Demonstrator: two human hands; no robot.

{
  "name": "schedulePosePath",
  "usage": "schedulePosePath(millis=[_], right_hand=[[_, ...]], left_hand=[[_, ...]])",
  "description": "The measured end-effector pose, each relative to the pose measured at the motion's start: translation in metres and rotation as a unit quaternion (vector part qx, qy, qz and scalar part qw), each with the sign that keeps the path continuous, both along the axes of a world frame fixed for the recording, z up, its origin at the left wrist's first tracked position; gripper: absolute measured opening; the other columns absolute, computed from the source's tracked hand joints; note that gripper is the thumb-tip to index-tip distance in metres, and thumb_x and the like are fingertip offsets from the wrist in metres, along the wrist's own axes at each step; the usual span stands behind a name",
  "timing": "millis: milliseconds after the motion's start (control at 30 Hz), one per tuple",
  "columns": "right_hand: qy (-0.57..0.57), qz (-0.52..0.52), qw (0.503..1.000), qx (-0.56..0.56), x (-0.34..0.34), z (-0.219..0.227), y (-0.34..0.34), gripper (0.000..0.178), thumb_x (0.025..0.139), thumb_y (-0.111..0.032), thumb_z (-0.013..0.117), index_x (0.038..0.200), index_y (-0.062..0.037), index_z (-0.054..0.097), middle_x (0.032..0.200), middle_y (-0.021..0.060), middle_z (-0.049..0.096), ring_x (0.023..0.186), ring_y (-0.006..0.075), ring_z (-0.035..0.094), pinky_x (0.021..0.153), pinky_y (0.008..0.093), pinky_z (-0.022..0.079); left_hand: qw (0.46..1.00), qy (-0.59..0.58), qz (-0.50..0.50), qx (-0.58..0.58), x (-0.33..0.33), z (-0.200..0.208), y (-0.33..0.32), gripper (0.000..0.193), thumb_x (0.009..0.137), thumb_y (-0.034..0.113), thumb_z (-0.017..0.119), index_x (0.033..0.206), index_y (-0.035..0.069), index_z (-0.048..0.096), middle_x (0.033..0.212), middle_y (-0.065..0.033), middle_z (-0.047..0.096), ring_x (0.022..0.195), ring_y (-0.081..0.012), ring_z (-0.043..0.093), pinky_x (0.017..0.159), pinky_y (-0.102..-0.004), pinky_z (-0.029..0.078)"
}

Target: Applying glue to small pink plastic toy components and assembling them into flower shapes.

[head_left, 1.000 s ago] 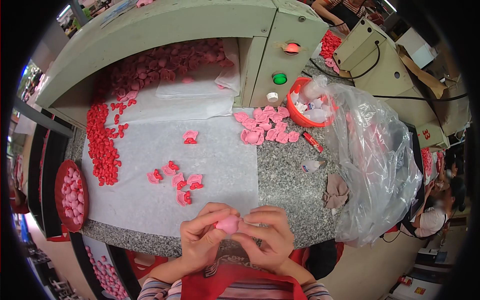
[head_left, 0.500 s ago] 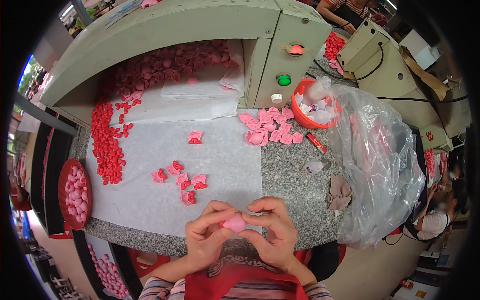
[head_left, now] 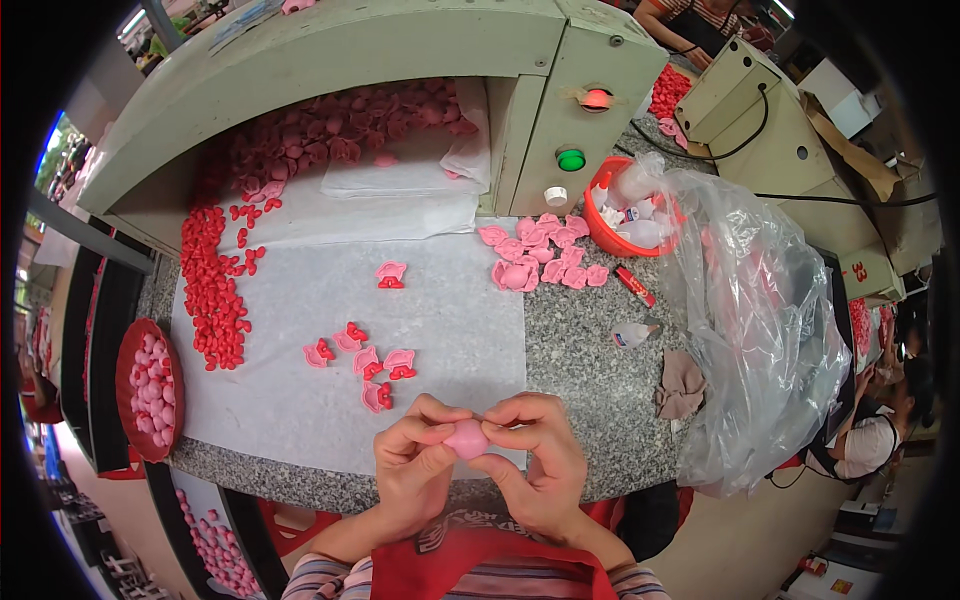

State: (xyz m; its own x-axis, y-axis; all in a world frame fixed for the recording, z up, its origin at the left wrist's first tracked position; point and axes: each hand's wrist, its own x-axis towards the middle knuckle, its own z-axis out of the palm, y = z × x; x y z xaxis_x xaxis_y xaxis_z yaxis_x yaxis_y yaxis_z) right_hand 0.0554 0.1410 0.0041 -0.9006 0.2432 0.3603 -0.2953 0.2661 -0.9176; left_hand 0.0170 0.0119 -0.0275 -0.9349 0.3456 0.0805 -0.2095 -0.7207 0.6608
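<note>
**Two-handed pinch grip on a pink rounded piece at a granite workbench**

Head view. The left hand [head_left: 415, 470] and the right hand [head_left: 540, 460] meet at the bench's near side, thumb and fingers of each clamped on one pink rounded piece [head_left: 466, 440]. The piece lies between the two sets of fingertips, in front of the red apron [head_left: 485, 565] and, as seen from above, over the near edge of a white paper sheet [head_left: 270, 410]. Whether the piece touches the sheet cannot be told.

Beyond the hands, six pink-and-red pieces [head_left: 377, 397] rest on the sheet: five loosely grouped, one farther off. At the sheet's left side lies a heap of small red pieces [head_left: 213, 290]; left of the sheet stands a red dish [head_left: 126, 390] of pink pieces. To the right, on the granite tabletop [head_left: 580, 370], are a cluster of pink shell-like pieces [head_left: 515, 275], an orange-red bowl [head_left: 625, 243] holding bottles, a red tube [head_left: 636, 286], a small bottle [head_left: 633, 334], a brown cloth [head_left: 681, 385] and a clear plastic bag [head_left: 750, 330]. A pale green machine housing [head_left: 590, 40] spans the far side.
</note>
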Motion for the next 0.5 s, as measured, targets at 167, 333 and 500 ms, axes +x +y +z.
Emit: schedulePosePath(millis=[167,333,500], right_hand=[[0.005,-0.014,0.999,0.040,-0.005,0.005,-0.002,0.029,0.063,0.001,0.072,0.089,-0.0022,0.060,0.099,0.0100,0.054,0.091,0.0219,0.052,0.077,0.0313,0.043],[0.016,-0.019,0.997,0.070,-0.010,0.006,-0.002,0.030,0.063,0.001,0.073,0.090,-0.0022,0.060,0.099,0.0098,0.056,0.091,0.0220,0.053,0.077,0.0312,0.043],[-0.018,-0.039,0.998,-0.053,-0.007,0.001,-0.005,0.027,0.065,0.000,0.072,0.090,-0.0034,0.062,0.098,0.0080,0.060,0.089,0.0227,0.055,0.076,0.0310,0.044]], left_hand=[[0.994,-0.067,-0.046,0.068,-0.004,-0.005,0.000,0.015,0.079,0.002,0.060,0.094,0.006,0.062,0.104,-0.0095,0.053,0.101,-0.0222,0.053,0.090,-0.0371,0.041],[0.976,-0.139,-0.106,0.128,-0.008,-0.005,0.003,0.015,0.082,0.009,0.059,0.096,0.012,0.063,0.106,-0.0066,0.054,0.100,-0.0237,0.053,0.088,-0.0343,0.042],[0.955,-0.195,-0.152,0.165,-0.007,-0.007,0.003,0.016,0.083,0.015,0.059,0.098,0.016,0.063,0.106,-0.0049,0.054,0.100,-0.0212,0.052,0.086,-0.0332,0.042]])
